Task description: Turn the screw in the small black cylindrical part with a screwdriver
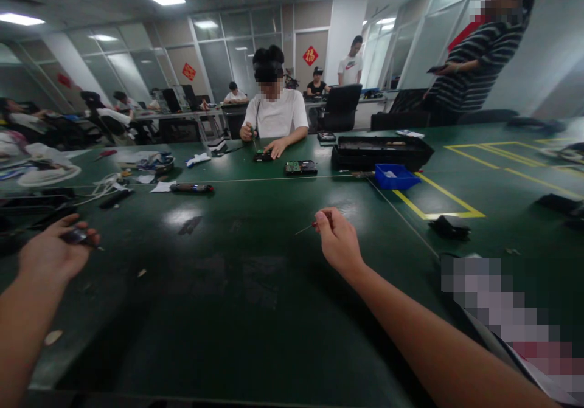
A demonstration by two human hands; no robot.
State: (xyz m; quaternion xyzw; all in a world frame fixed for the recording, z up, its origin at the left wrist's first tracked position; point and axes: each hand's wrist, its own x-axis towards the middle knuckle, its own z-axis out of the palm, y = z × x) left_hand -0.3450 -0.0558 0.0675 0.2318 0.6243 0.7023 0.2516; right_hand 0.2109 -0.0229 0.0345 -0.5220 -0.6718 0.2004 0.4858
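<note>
Screwdriver (314, 224) pinched at fingertips of right grip (338, 239), thin shaft jutting left above counter (255, 353); 1 dark tool (77, 236) in left grip (51, 251), fingers partly curled round it.

the left forearm (27, 317), at eight o'clock, and the right forearm (429, 335), at four o'clock, are bare up to a bare left hand (52, 253) and a bare right hand (338, 242), the right forearm tapering towards its wrist.
</note>
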